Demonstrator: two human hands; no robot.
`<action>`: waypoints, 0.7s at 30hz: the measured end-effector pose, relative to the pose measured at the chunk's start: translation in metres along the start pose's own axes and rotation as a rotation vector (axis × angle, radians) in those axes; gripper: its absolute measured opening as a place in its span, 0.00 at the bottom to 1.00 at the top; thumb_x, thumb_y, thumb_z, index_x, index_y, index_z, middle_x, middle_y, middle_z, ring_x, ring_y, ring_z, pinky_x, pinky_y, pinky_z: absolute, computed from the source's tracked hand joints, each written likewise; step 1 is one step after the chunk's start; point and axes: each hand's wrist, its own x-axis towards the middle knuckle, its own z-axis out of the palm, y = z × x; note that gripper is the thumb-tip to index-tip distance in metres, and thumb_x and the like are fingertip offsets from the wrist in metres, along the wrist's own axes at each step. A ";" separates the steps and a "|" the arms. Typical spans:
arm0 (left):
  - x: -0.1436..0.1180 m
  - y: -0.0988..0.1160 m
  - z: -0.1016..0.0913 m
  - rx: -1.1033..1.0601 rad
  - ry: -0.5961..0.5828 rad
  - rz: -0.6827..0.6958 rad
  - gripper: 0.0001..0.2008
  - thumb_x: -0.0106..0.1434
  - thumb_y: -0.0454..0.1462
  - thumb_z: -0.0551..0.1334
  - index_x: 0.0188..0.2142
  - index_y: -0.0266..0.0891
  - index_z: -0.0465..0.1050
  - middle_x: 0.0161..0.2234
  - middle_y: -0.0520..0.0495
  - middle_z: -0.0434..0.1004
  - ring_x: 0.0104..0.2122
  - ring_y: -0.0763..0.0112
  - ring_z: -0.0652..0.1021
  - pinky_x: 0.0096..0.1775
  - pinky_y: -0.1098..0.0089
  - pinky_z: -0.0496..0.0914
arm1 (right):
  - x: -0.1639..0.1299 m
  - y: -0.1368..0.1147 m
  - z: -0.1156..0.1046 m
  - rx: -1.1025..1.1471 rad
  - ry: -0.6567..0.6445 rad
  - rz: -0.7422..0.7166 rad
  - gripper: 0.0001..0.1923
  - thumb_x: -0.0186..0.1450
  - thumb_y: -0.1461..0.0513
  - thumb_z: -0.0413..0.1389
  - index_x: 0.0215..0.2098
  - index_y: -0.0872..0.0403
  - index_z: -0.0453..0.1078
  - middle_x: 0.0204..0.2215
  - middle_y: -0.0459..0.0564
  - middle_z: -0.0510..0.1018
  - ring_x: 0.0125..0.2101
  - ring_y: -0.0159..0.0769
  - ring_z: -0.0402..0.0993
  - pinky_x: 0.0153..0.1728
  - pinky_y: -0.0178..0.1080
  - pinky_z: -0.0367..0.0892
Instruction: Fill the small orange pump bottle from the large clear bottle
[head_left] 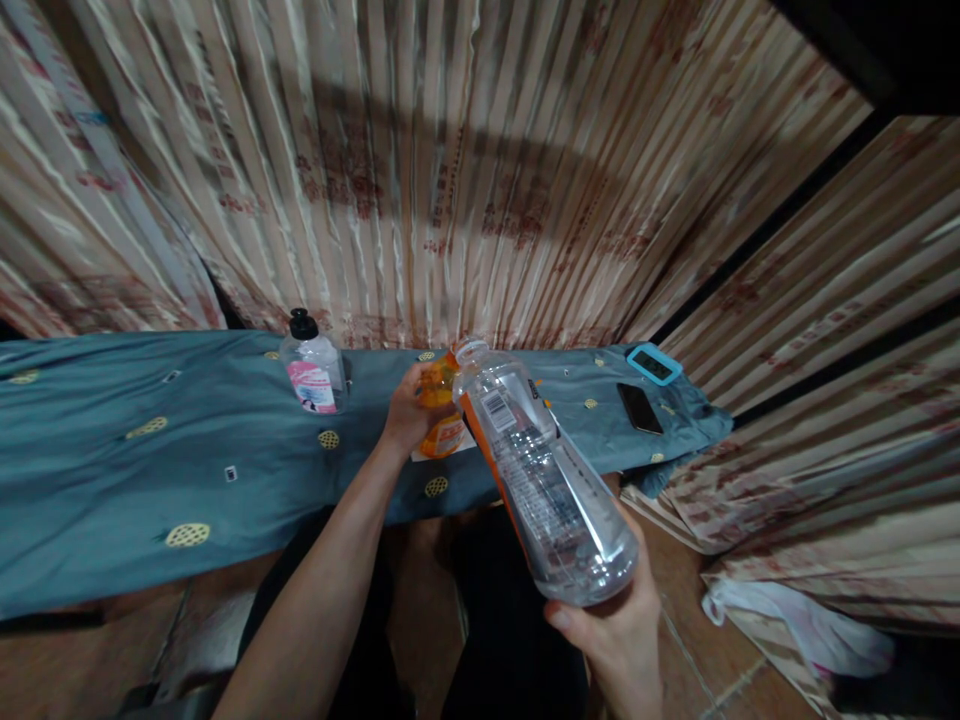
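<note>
Over blue cloth (112,450), left hand (409,410) grips orange bottle (441,410); right hand (619,630) clasps clear bottle (540,470).

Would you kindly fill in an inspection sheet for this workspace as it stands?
Surface: low table under a blue-grey cloth with gold round motifs.
Job's things: clear empty bottle, tilted, its open mouth at the small orange bottle standing on the cloth.
Clutter: pump-cap bottle with pink label; dark phone; small device with blue frame.
Hands: left hand wrapped round the orange bottle; right hand gripping the clear bottle's base.
Cables: nothing seen.
Surroundings: striped patterned curtain behind; white cloth on the tiled floor at right.
</note>
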 end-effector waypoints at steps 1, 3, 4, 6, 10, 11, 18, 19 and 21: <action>0.000 0.000 0.000 -0.004 0.000 -0.003 0.28 0.41 0.41 0.77 0.42 0.42 0.74 0.43 0.49 0.83 0.45 0.60 0.81 0.50 0.61 0.74 | 0.000 0.001 -0.001 -0.011 -0.034 0.007 0.51 0.40 0.48 0.81 0.57 0.55 0.71 0.48 0.58 0.86 0.45 0.52 0.86 0.42 0.41 0.79; 0.000 0.000 0.000 -0.009 -0.005 -0.008 0.28 0.41 0.40 0.77 0.42 0.42 0.74 0.43 0.49 0.83 0.45 0.60 0.81 0.51 0.60 0.74 | 0.000 0.002 -0.002 -0.017 -0.060 0.012 0.51 0.40 0.49 0.81 0.58 0.55 0.70 0.49 0.58 0.86 0.45 0.52 0.86 0.43 0.41 0.79; 0.001 0.000 0.000 -0.008 -0.006 -0.010 0.27 0.41 0.40 0.77 0.42 0.42 0.74 0.43 0.49 0.83 0.45 0.60 0.81 0.51 0.60 0.73 | 0.000 0.002 -0.001 -0.010 -0.044 0.012 0.51 0.40 0.48 0.80 0.58 0.55 0.70 0.49 0.58 0.86 0.45 0.52 0.86 0.43 0.41 0.79; 0.001 0.001 0.000 -0.003 -0.006 -0.015 0.28 0.41 0.40 0.77 0.42 0.42 0.74 0.43 0.49 0.83 0.45 0.59 0.81 0.51 0.59 0.73 | -0.001 0.003 0.001 0.009 0.012 0.000 0.51 0.41 0.45 0.79 0.57 0.55 0.71 0.48 0.58 0.86 0.45 0.52 0.86 0.43 0.42 0.79; 0.002 0.000 0.000 0.017 -0.008 -0.005 0.28 0.41 0.41 0.77 0.42 0.41 0.74 0.43 0.47 0.82 0.45 0.58 0.80 0.51 0.59 0.73 | -0.001 0.002 0.003 -0.004 0.008 -0.020 0.51 0.41 0.44 0.79 0.57 0.55 0.71 0.48 0.58 0.86 0.45 0.52 0.86 0.43 0.42 0.79; 0.002 -0.001 0.000 0.020 -0.007 0.003 0.28 0.41 0.42 0.77 0.42 0.41 0.74 0.43 0.47 0.82 0.45 0.59 0.80 0.51 0.60 0.73 | -0.001 0.001 0.003 -0.014 -0.021 -0.014 0.51 0.41 0.45 0.80 0.57 0.55 0.70 0.48 0.58 0.86 0.45 0.52 0.86 0.42 0.42 0.79; 0.001 -0.001 -0.001 0.039 -0.012 0.013 0.27 0.42 0.41 0.77 0.43 0.42 0.74 0.43 0.48 0.82 0.46 0.59 0.80 0.50 0.60 0.73 | 0.002 0.001 -0.004 -0.024 -0.057 0.006 0.51 0.40 0.47 0.80 0.57 0.54 0.70 0.48 0.58 0.86 0.46 0.53 0.86 0.43 0.43 0.79; 0.001 -0.001 -0.001 0.041 -0.010 0.012 0.27 0.42 0.41 0.77 0.43 0.42 0.74 0.44 0.48 0.82 0.46 0.59 0.80 0.51 0.60 0.73 | 0.002 0.001 -0.005 -0.033 -0.082 0.006 0.52 0.40 0.48 0.81 0.58 0.54 0.70 0.49 0.58 0.86 0.46 0.53 0.86 0.43 0.43 0.79; 0.001 -0.001 -0.001 0.033 -0.010 0.011 0.27 0.42 0.41 0.76 0.43 0.42 0.74 0.44 0.48 0.82 0.46 0.59 0.80 0.52 0.60 0.73 | 0.002 0.001 -0.005 -0.040 -0.075 -0.005 0.52 0.41 0.47 0.80 0.59 0.54 0.69 0.49 0.59 0.86 0.47 0.53 0.85 0.44 0.43 0.79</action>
